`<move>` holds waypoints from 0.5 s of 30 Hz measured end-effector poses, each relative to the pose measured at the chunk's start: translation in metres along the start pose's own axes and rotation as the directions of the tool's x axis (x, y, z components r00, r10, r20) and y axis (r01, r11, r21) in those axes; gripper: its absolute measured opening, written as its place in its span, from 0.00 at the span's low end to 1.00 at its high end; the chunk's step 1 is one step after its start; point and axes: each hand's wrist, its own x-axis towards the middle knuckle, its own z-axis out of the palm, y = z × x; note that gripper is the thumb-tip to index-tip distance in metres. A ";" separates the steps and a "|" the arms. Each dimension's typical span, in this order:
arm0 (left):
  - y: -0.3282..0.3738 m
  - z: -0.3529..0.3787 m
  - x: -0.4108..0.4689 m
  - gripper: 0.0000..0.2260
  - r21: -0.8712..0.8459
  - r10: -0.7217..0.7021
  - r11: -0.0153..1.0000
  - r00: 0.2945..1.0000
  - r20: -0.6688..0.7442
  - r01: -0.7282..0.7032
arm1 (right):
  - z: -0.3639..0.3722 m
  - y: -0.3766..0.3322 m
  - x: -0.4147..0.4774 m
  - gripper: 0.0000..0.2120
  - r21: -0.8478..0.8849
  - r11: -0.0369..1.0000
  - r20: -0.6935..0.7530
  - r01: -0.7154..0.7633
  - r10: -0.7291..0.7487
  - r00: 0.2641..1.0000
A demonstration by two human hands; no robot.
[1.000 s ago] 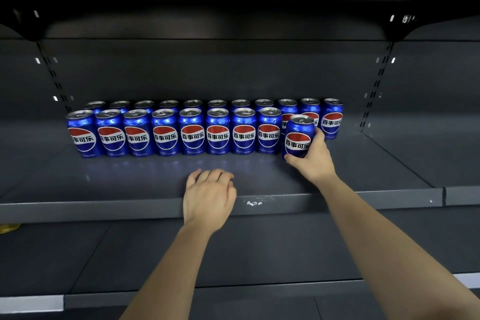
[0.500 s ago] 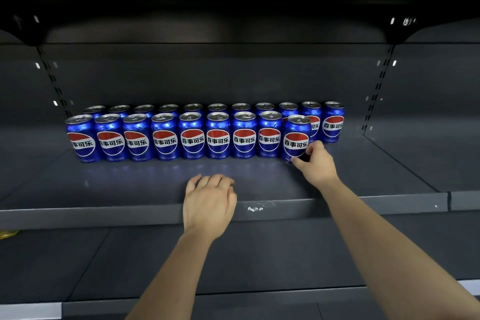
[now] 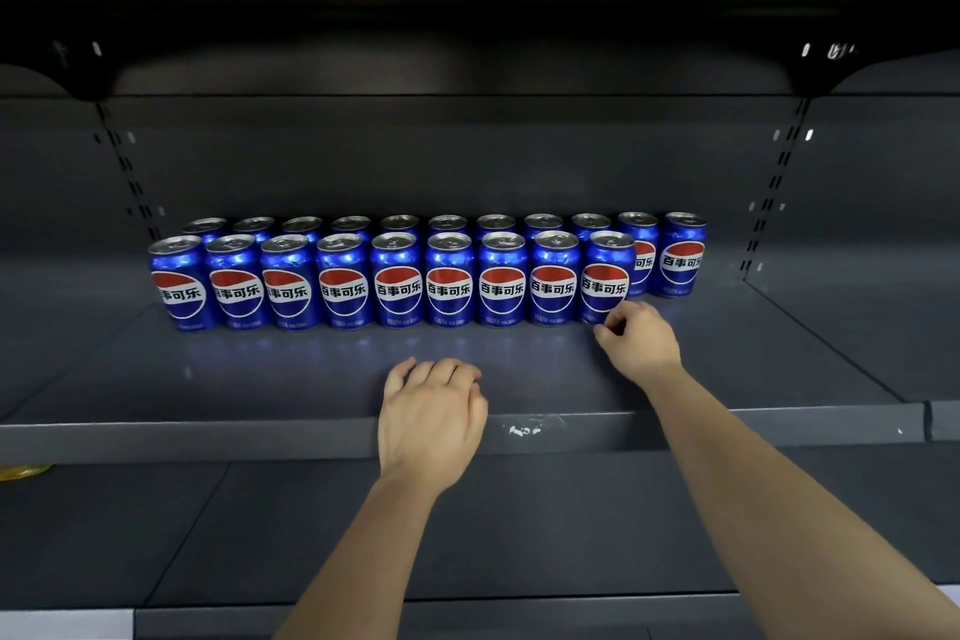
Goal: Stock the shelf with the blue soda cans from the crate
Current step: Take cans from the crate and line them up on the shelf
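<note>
On the front edge of the shelf [image 3: 208,442], near its middle, we see the left hand [image 3: 431,416] lying palm down, fingers loosely bent, holding nothing. Right hand [image 3: 641,340] sits further back and to the right, fingers curled at the foot of the end can [image 3: 605,281]; whether it pinches or only touches, we cannot tell. That can stands upright just beside its neighbour, closing a front row [image 3: 397,286] of nine. Behind it a back row [image 3: 685,257] of eleven runs two cans further right. We judge the task well along: twenty cans up, labels forward. Left, as we read it: two front spots at the right end, plus bare shelf toward the front edge. Crate not in view, so remaining stock unknown.
</note>
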 end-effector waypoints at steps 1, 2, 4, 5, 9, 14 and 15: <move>0.000 0.000 0.000 0.18 -0.001 -0.002 1.000 1.000 0.000 0.002 | 0.001 0.000 0.000 0.05 -0.038 0.999 0.024 0.015 -0.014 1.000; 0.001 -0.001 0.000 0.18 -0.003 -0.004 1.000 1.000 0.000 0.004 | 0.001 0.001 0.000 0.05 -0.078 0.997 0.046 0.017 -0.014 0.999; 0.001 -0.001 0.000 0.17 -0.009 -0.007 1.000 1.000 0.001 0.007 | 0.000 0.000 0.000 0.06 -0.121 0.993 0.078 -0.004 0.014 0.997; 0.001 -0.001 0.000 0.18 -0.011 -0.008 1.000 1.000 0.005 0.008 | 0.000 -0.001 0.000 0.07 -0.133 0.991 0.088 -0.015 0.027 0.996; 0.002 -0.004 0.000 0.19 -0.018 -0.018 1.000 0.999 0.045 0.018 | 0.000 -0.002 0.000 0.09 -0.168 0.986 0.087 -0.009 0.024 0.996; 0.003 -0.009 0.000 0.23 -0.027 -0.027 0.999 0.994 0.104 0.030 | -0.002 -0.003 0.003 0.11 -0.181 0.983 0.111 -0.020 0.040 0.993; 0.003 -0.009 0.001 0.23 -0.030 -0.029 0.999 0.994 0.107 0.033 | -0.002 -0.004 0.003 0.11 -0.185 0.982 0.118 -0.023 0.046 0.992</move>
